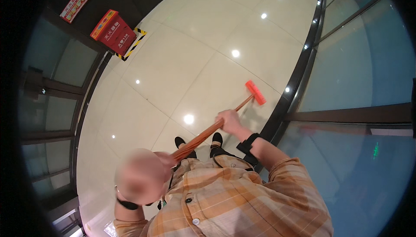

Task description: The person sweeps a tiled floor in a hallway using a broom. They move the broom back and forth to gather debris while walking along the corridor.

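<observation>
A broom with a long wood-coloured handle [199, 139] runs slantwise across the front of my body. Its red head [255, 92] rests on the tiled floor, up and to the right of my feet, close to the dark edging. My left hand [144, 176], blurred in part, is closed round the upper end of the handle near my chest. Lower on the same handle, my right hand [229, 122] grips it, with a black band on the wrist. The bristles are too small to make out clearly.
Glossy beige tiles [182, 58] lie before me. Glass panels [341, 74] with a dark base strip [276, 116] line the right side. At the upper left, a red fire extinguisher box [117, 35] stands within black and yellow floor tape [140, 37], near dark-framed glass doors [61, 107].
</observation>
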`<move>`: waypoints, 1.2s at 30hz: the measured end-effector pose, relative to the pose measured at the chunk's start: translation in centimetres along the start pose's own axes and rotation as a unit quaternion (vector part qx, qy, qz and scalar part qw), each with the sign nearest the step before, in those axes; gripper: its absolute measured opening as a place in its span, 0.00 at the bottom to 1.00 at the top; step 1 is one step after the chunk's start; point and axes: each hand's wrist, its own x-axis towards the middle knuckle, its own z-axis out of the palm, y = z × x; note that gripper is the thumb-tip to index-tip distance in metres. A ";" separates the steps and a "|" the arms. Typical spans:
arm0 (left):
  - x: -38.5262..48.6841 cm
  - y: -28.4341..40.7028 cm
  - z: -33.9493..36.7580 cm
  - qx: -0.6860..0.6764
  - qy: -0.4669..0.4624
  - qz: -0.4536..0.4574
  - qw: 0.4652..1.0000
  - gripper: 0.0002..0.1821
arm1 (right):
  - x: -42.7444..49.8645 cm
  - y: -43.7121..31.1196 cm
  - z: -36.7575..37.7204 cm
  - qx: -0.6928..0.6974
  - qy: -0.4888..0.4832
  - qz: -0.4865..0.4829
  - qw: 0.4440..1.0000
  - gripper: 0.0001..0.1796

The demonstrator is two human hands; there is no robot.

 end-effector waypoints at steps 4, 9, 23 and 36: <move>0.8 4.8 -3.9 -0.037 -0.105 0.086 0.990 0.19 | -0.7 -5.6 2.5 0.033 -0.067 -0.118 0.990 0.05; 0.1 4.3 -4.2 -0.043 -0.121 0.081 0.988 0.19 | -0.2 -5.3 1.1 -0.026 -0.131 -0.110 0.985 0.04; 2.7 -1.5 4.1 -0.029 -0.024 -0.018 0.999 0.05 | -1.3 4.0 -3.8 -0.006 0.048 0.022 0.999 0.05; 2.9 -0.7 4.2 0.106 -0.020 0.004 0.994 0.10 | -1.7 3.4 -3.8 0.001 0.100 -0.035 0.994 0.05</move>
